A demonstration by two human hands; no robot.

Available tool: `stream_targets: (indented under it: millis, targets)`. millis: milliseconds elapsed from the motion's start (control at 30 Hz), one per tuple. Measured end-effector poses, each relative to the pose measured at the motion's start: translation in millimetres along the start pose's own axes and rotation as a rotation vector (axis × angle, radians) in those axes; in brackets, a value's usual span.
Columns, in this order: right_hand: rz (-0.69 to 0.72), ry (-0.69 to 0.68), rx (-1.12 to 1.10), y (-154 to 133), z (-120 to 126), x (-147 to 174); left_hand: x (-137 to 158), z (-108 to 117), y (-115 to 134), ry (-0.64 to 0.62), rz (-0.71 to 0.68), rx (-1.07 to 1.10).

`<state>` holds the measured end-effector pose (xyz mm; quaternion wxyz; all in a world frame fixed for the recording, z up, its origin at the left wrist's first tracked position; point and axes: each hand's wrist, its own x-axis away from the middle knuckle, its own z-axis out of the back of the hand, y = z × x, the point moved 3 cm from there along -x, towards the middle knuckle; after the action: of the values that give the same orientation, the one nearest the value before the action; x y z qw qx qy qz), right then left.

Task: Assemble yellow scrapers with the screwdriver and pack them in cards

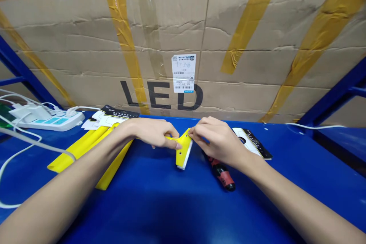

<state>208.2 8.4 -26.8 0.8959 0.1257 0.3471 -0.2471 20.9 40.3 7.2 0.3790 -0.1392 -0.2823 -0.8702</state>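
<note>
The yellow, wide-headed plastic scraper (181, 153) is, in the head view, held between both hands over the middle of the blue metal shelf (160, 213), nearer its back edge than its front. It looks light and stiff, its smooth face perhaps a little slippery; the pale strip (187, 154) along the head may be sharp, so the handle and flat face seem the safer grip. The left hand (156, 131) grasps it where handle meets head — fingers curled, thumb pressed on the face. The right hand (213, 135) pinches the head's upper corner — fingertips bunched, knuckles up. Both forearms slant inward from the front corners.
</note>
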Motion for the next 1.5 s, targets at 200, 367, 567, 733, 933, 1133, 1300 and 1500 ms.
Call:
stream_targets:
  millis: [200,367,567,733,933,1133,1300,1500]
  targets:
    - [0.241,0.002,0.185,-15.7,4.4,-3.2,-0.2,1.1,0.1,-0.016,-0.061,0.125]
    - [0.055,-0.061,0.0,-8.3,3.5,0.1,-0.5,3.1,-7.9,-0.024,-0.062,0.24]
    - [-0.39,-0.11,-0.255,16.3,-6.8,5.9,1.3,6.8,-26.2,0.04,0.146,0.072]
    - [-0.316,-0.429,-0.144,12.8,-23.3,5.9,3.9,8.6,-33.3,0.06,0.163,0.041]
    - [-0.39,-0.53,-0.113,8.9,-27.6,5.4,6.3,9.1,-29.8,0.064,0.172,0.043]
    - [-0.535,-0.487,-0.162,18.4,-29.7,8.6,4.7,7.3,-22.0,0.046,0.155,0.037]
    - [-0.585,-0.461,-0.165,22.6,-28.5,11.0,0.6,5.4,-18.6,0.036,0.134,0.001]
    - [-0.604,-0.428,-0.117,21.2,-23.7,9.7,-3.5,2.9,-17.2,0.037,0.114,0.025]
